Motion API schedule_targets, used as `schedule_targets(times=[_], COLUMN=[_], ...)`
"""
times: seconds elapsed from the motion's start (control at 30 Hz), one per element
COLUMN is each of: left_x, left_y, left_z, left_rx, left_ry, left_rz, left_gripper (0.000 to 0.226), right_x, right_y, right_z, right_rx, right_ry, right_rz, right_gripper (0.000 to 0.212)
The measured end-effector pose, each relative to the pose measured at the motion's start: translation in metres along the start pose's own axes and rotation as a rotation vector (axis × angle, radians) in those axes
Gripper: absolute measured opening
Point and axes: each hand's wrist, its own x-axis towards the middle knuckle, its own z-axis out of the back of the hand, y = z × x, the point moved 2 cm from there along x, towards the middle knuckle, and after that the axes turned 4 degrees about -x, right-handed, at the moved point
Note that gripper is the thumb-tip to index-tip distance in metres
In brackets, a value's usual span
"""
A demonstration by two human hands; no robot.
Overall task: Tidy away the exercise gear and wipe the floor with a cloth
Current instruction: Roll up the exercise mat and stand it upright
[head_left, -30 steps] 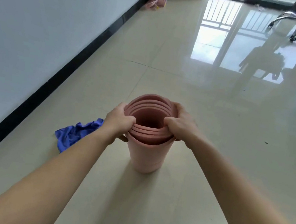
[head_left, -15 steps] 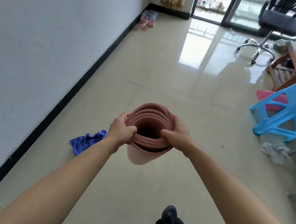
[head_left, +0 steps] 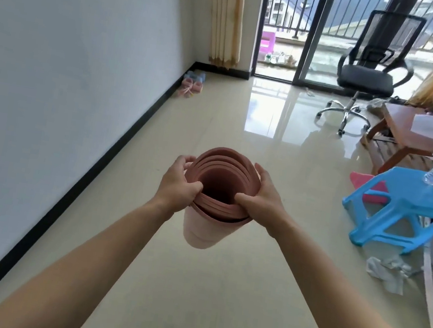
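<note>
A pink exercise mat [head_left: 202,229], rolled into a tube, hangs upright above the beige floor, and I look down into its open top end. My left hand [head_left: 178,183] grips the left side of the roll's top, thumb tucked inside the rim. On the opposite side my right hand [head_left: 258,198] holds the rim the same way. The blue cloth is out of view.
A white wall with black skirting [head_left: 116,149] runs along the left. A blue plastic stool [head_left: 399,208] and scattered clutter stand at the right. A black office chair [head_left: 366,74] and a wooden bench [head_left: 405,133] sit near the balcony door. Pink slippers [head_left: 192,84] lie by the wall.
The rolled mat has been lifted off the floor in both hands. My view has risen toward the balcony, and the blue cloth has dropped out of sight.
</note>
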Motion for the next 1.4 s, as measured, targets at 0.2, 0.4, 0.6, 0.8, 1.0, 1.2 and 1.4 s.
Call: schedule_targets(times=[0.2, 0.4, 0.6, 0.8, 1.0, 1.2, 1.4], left_x=[0.095, 0.201, 0.359, 0.540, 0.702, 0.892, 1.076], left_y=[-0.076, -0.129, -0.153, -0.202, -0.254, -0.270, -0.286], left_z=[-0.079, -0.124, -0.163, -0.199, -0.250, -0.311, -0.339], left_rx=[-0.045, -0.085, -0.103, -0.116, -0.092, -0.081, -0.099], left_ry=[-0.050, -0.085, -0.094, -0.058, 0.015, -0.011, -0.095], left_rz=[-0.014, -0.090, -0.158, -0.159, -0.164, -0.147, -0.067], left_gripper=[0.054, 0.054, 0.055, 0.055, 0.058, 0.056, 0.057], right_x=[0.097, 0.212, 0.376, 0.554, 0.712, 0.905, 1.105], right_y=[0.027, 0.056, 0.070, 0.105, 0.125, 0.118, 0.147], right_z=[0.110, 0.185, 0.228, 0.281, 0.351, 0.404, 0.438], right_rx=[-0.015, -0.045, -0.051, -0.050, -0.024, -0.012, -0.023], right_ry=[-0.003, 0.030, 0.049, 0.061, 0.029, 0.063, 0.187], right_rz=[0.081, 0.181, 0.227, 0.200, 0.196, 0.231, 0.257], right_gripper=[0.083, 0.073, 0.068, 0.070, 0.069, 0.068, 0.071])
